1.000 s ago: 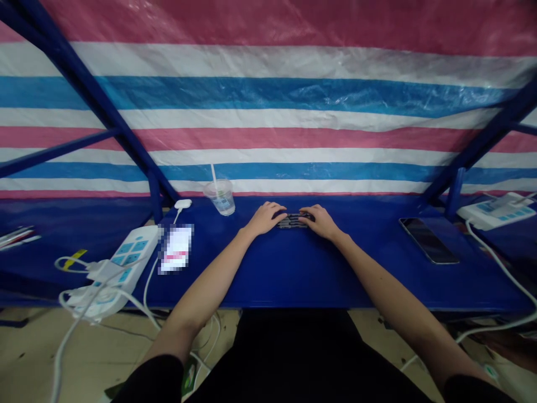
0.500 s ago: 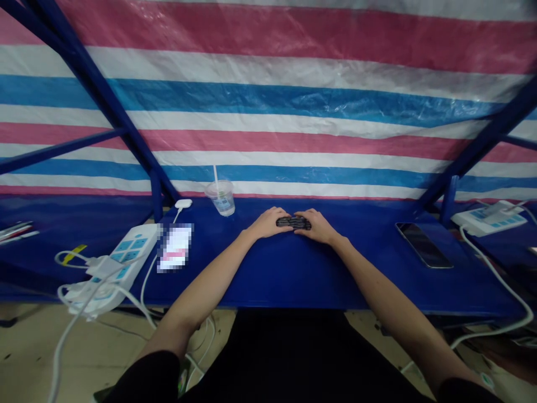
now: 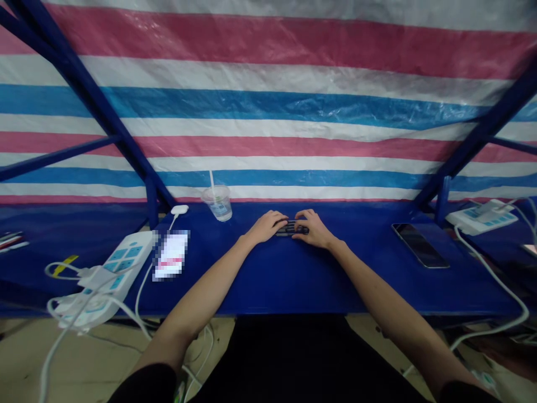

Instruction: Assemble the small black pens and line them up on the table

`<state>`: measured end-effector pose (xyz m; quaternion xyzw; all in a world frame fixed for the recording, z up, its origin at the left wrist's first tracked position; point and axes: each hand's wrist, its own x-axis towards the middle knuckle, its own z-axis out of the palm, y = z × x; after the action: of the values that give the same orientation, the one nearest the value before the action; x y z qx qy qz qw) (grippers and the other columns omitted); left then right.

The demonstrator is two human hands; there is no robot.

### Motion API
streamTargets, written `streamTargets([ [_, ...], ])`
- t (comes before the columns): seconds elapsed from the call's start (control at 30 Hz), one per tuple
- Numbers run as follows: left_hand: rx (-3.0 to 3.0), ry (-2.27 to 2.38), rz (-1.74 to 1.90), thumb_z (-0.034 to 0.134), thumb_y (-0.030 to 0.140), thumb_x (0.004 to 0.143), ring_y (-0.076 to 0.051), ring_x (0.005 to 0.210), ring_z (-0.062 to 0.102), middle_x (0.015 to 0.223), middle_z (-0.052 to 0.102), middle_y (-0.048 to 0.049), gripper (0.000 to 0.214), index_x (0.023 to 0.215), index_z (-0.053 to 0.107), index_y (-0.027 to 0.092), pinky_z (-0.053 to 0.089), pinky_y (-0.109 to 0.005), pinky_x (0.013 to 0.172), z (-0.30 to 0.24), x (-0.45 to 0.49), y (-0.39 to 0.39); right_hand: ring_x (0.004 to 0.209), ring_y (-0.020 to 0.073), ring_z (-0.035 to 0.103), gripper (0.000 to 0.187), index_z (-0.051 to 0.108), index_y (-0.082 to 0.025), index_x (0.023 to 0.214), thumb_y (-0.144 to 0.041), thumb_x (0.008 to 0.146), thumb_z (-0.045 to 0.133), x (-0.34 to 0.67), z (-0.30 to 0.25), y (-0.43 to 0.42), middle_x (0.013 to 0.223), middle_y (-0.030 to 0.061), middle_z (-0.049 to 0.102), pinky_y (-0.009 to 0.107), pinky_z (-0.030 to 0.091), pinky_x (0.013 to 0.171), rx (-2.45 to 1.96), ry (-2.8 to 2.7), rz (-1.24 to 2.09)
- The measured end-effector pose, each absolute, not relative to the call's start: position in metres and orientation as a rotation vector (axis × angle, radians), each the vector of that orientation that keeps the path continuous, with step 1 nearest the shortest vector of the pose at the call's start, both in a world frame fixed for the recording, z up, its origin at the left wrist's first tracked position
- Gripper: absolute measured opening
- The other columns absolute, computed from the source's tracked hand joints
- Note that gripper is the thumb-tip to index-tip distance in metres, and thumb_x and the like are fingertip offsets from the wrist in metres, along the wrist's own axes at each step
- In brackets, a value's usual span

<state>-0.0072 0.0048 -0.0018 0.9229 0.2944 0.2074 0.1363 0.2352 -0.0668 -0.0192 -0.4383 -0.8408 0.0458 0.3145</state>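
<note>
Watching my feed here: the left hand [image 3: 266,226] and right hand [image 3: 312,230] sit close together near the far edge of the blue counter [image 3: 268,285], fingers [image 3: 280,219] curled over both ends of a small dark ribbed object [image 3: 292,228], clamping it between them, though I can't make out exactly what it is. A clear plastic cup [image 3: 218,202] with a straw [image 3: 211,180] stands back left of the hands, a black smartphone [image 3: 419,245] lies off to the right, and a white power strip [image 3: 126,263] sits by the counter's left edge, cables [image 3: 140,296] trailing down.
</note>
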Motion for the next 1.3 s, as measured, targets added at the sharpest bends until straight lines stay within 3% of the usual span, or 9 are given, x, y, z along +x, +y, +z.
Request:
streamTargets([
  [0.2,2.663,0.849,0.63,0.045,0.042,0.108,-0.024,0.119,0.062,0.126,0.07,-0.0084,0.037,0.129,0.069,0.022,0.048,-0.042,0.107,0.001,-0.008,0.002,0.124,0.0323,0.043,0.009,0.077,-0.025,0.085,-0.03,0.083,0.084,0.229,-0.023,-0.067,0.13,0.0092,0.059,0.058,0.04,0.107,-1.095,-2.217,0.119],
  [0.4,2.487,0.805,0.826,0.04,0.04,0.11,-0.021,0.118,0.066,0.131,0.068,-0.0076,0.04,0.142,0.059,0.025,0.05,-0.04,0.106,0.007,-0.011,-0.002,0.119,0.0314,0.045,0.006,0.075,-0.023,0.083,-0.026,0.087,0.078,0.232,-0.017,-0.066,0.123,0.0088,0.066,0.057,0.041,0.107,-1.027,-2.098,0.056],
  [0.5,2.469,0.764,0.985,0.043,0.039,0.11,-0.021,0.115,0.067,0.125,0.07,-0.0082,0.036,0.133,0.065,0.023,0.051,-0.04,0.105,0.01,-0.011,-0.005,0.112,0.0296,0.05,0.004,0.073,-0.022,0.088,-0.023,0.092,0.072,0.235,-0.014,-0.065,0.11,0.0088,0.071,0.052,0.044,0.103,-1.04,-2.023,0.021],
  [0.7,2.656,0.652,1.162,0.064,0.038,0.101,-0.022,0.102,0.067,0.103,0.075,-0.0073,0.022,0.106,0.076,0.02,0.056,-0.04,0.094,0.011,-0.008,-0.007,0.088,0.0231,0.061,0.004,0.067,-0.02,0.094,-0.02,0.096,0.064,0.238,-0.01,-0.065,0.091,0.0067,0.071,0.037,0.046,0.084,-1.176,-2.014,0.004],
  [0.97,2.764,0.579,1.141,0.063,0.031,0.102,-0.02,0.096,0.066,0.101,0.075,-0.0069,0.019,0.11,0.076,0.02,0.057,-0.039,0.089,0.01,-0.005,-0.009,0.09,0.0202,0.065,0.022,0.068,-0.02,0.111,-0.017,0.104,0.047,0.231,-0.01,-0.068,0.101,0.0075,0.073,0.032,0.049,0.085,-1.199,-2.152,0.073],
  [1.3,2.802,0.58,1.047,0.064,0.023,0.099,-0.02,0.096,0.065,0.099,0.07,-0.0064,0.013,0.108,0.073,0.02,0.055,-0.038,0.088,0.008,-0.002,-0.006,0.093,0.0223,0.062,0.02,0.07,-0.018,0.111,-0.015,0.102,0.052,0.229,-0.012,-0.068,0.101,0.0105,0.069,0.035,0.052,0.086,-1.129,-2.17,-0.037],
])
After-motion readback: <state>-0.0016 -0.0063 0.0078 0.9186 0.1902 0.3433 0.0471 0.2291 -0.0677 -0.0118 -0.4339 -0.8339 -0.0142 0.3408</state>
